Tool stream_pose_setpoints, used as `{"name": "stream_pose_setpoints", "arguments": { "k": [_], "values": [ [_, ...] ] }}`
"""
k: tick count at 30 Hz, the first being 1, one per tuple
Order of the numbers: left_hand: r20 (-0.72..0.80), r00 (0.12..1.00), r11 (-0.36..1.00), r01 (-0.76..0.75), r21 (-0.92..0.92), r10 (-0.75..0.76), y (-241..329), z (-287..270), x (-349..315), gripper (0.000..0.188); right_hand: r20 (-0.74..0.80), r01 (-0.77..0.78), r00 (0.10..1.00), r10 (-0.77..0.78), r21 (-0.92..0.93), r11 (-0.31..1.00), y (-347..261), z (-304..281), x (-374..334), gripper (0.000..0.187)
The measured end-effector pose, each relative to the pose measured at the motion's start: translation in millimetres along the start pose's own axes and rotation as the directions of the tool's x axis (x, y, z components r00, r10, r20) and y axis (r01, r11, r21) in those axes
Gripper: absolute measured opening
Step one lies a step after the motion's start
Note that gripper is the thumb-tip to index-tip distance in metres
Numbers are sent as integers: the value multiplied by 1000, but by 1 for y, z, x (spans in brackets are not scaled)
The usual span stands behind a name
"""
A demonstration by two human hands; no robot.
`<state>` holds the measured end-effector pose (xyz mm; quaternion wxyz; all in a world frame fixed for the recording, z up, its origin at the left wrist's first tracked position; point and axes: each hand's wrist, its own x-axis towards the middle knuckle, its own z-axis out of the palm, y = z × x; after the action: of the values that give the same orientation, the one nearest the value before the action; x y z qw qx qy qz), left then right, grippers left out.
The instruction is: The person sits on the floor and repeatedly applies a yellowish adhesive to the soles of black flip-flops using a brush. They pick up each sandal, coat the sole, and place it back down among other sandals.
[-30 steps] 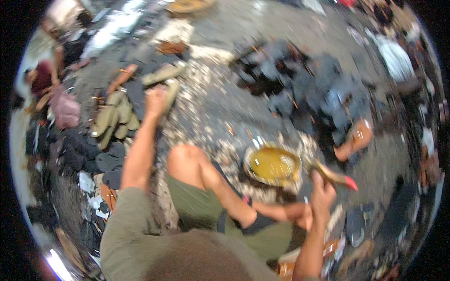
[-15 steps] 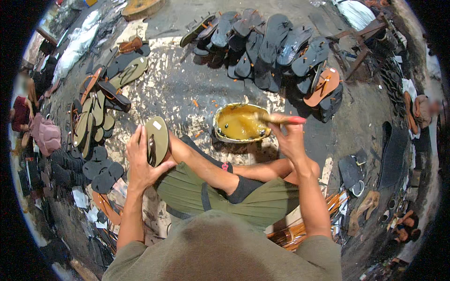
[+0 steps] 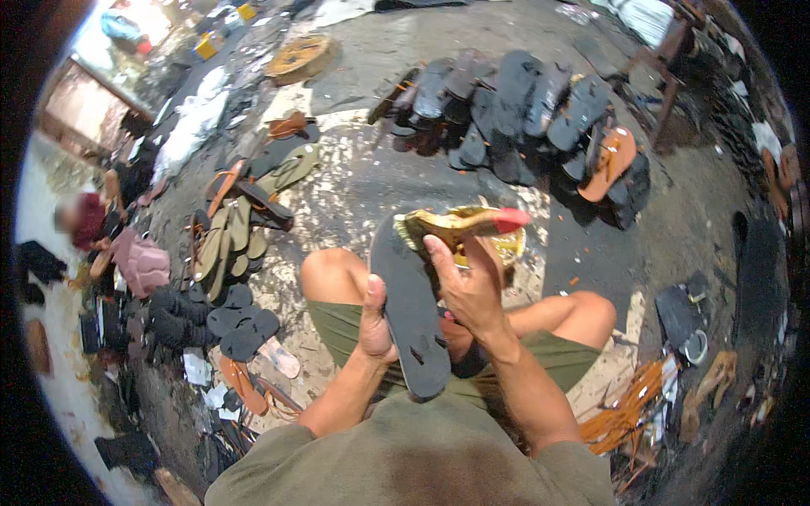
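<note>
Gripping the dark grey flip-flop (image 3: 411, 304) by its edge above the lap with the left hand (image 3: 377, 327) and clasping a red-ended brush (image 3: 460, 224) at its far end with the right hand (image 3: 472, 293); probably light, bendy, slick where wetted, best held by bare edges.

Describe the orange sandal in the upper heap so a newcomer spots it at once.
Beyond the person's right knee lies a large heap of mostly dark sandals. Look near its right end. The orange sandal there stands out by its colour: those around it are dark.
</note>
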<state>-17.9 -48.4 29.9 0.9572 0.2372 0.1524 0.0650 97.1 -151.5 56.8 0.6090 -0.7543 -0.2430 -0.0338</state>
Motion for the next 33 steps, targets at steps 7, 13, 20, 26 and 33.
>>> {"name": "stream_pose_setpoints", "arguments": {
  "k": [7, 13, 20, 26, 33],
  "values": [
    [70, 997, 997, 27, 75, -33, 15, -15, 8, 73, 80, -144, 988, 134, 139, 980, 9, 2, -11, 26],
    [-63, 991, 988, 123, 94, -117, 6, -26, 1, 67, 90, -178, 979, 182, -46, 983, 33, -5, -3, 29],
    [-25, 974, 967, 221, -123, -226, -8, -47, -52, 67, 305, 115, 937, 172, -733, 671, 126, -43, 13, 25],
    [-193, 956, 959, 248, 138, -219, -16, -51, -68, 55, -164, -149, 979, 122, -160, 976, 111, -72, 13, 33],
    [-143, 946, 918, -232, 322, 289, 7, -53, 38, 54, -66, -210, 978, 200, -383, 900, 117, -124, 0, 32]
  ]
}}
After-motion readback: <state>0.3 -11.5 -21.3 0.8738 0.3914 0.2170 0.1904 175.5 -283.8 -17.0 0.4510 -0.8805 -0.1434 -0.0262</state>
